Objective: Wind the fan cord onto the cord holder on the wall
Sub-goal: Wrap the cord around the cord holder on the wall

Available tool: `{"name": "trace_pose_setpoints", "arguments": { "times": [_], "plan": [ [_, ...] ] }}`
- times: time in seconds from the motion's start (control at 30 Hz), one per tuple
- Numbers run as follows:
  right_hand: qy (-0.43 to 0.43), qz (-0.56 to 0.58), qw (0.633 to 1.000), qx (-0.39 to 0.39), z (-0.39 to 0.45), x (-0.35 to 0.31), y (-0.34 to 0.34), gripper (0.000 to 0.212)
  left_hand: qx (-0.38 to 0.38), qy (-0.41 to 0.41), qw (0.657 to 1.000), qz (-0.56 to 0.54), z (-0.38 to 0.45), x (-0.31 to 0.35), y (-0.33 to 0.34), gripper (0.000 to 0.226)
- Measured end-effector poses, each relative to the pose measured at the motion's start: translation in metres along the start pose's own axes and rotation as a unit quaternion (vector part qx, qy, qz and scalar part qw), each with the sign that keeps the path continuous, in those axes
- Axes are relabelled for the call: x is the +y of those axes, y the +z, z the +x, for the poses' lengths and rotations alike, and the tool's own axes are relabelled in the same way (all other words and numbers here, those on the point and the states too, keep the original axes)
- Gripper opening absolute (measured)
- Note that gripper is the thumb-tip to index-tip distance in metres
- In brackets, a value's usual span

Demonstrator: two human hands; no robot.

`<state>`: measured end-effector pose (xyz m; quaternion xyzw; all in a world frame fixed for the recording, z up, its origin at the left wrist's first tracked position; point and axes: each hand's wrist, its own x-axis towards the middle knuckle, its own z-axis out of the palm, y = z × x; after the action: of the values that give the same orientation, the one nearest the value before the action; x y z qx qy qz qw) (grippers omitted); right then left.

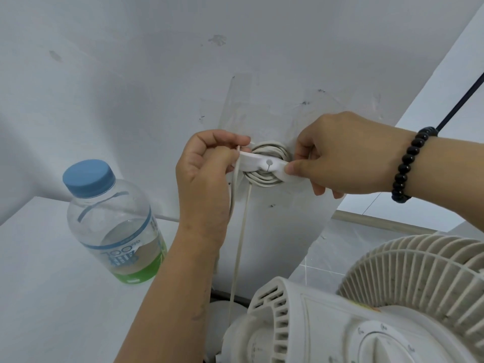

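White cord (264,179), its coils partly hidden behind the wall cord holder (262,163), is pinched by the left hand (207,174), while the right hand (337,155) pinches the holder's end.

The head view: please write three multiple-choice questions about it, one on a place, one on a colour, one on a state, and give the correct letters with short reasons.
1. Where does the bottle stand?
A. left of the hands
B. on the fan
C. right of the hands

2. What colour is the bottle cap?
A. red
B. blue
C. black

3. What is the state of the fan cord?
A. lying loose on the floor
B. partly coiled on the cord holder
C. cut in two

Answers:
1 A: it stands beside the left hand.
2 B: the cap is blue.
3 B: coils sit behind the holder, and a length hangs down.
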<state>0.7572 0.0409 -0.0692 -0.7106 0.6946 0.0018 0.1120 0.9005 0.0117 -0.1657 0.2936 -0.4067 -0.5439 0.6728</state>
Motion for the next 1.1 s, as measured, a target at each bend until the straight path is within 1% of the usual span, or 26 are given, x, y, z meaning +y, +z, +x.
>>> {"name": "trace_pose_setpoints", "arguments": {
  "times": [0.13, 0.23, 0.33, 0.4, 0.43, 0.47, 0.53, 0.6, 0.7, 0.8, 0.87, 0.93, 1.1],
  "plan": [
    [-0.002, 0.005, 1.0, 0.013, -0.001, 0.001, 0.0, 0.035, -0.019, 0.021, 0.999, -0.032, -0.001, -0.002, -0.003, 0.017],
    [-0.017, 0.016, 0.999, 0.033, -0.001, 0.003, 0.0, 0.025, -0.028, 0.037, 0.999, -0.021, -0.002, -0.003, -0.002, 0.022],
    [-0.06, 0.018, 0.993, 0.095, -0.001, 0.003, 0.0, 0.014, -0.028, 0.043, 0.999, -0.005, -0.003, -0.003, 0.0, 0.023],
    [-0.097, 0.048, 0.986, 0.131, -0.002, 0.0, 0.0, 0.014, -0.031, 0.052, 0.998, 0.016, -0.003, -0.003, 0.001, 0.026],
    [-0.109, 0.077, 0.983, 0.127, -0.003, -0.004, 0.0, 0.016, -0.033, 0.055, 0.998, 0.027, -0.003, -0.003, 0.001, 0.029],
    [-0.115, 0.118, 0.981, 0.106, -0.005, -0.007, 0.0, 0.019, -0.033, 0.057, 0.997, 0.035, -0.004, -0.003, 0.002, 0.032],
    [-0.109, 0.202, 0.973, 0.038, -0.008, -0.014, 0.002, 0.025, -0.03, 0.055, 0.997, 0.04, -0.005, -0.001, 0.003, 0.043],
    [-0.098, 0.256, 0.962, -0.003, -0.008, -0.015, 0.003, 0.026, -0.031, 0.049, 0.998, 0.039, -0.006, 0.0, 0.002, 0.055],
    [-0.091, 0.321, 0.942, -0.022, -0.006, -0.013, 0.002, 0.019, -0.033, 0.046, 0.997, 0.058, -0.007, 0.003, 0.002, 0.068],
    [-0.085, 0.359, 0.929, -0.027, -0.005, -0.011, 0.001, 0.021, -0.027, 0.036, 0.996, 0.071, -0.008, 0.004, 0.002, 0.069],
    [-0.074, 0.365, 0.928, -0.004, -0.003, -0.009, 0.001, 0.02, -0.026, 0.029, 0.996, 0.081, -0.007, 0.005, 0.001, 0.065],
    [-0.064, 0.348, 0.935, 0.023, -0.003, -0.007, -0.002, 0.016, -0.026, 0.027, 0.995, 0.092, -0.006, 0.004, -0.001, 0.061],
    [-0.066, 0.194, 0.976, 0.072, -0.006, 0.001, -0.008, 0.016, -0.013, 0.03, 0.992, 0.124, -0.005, 0.004, -0.005, 0.05]
  ]
}}
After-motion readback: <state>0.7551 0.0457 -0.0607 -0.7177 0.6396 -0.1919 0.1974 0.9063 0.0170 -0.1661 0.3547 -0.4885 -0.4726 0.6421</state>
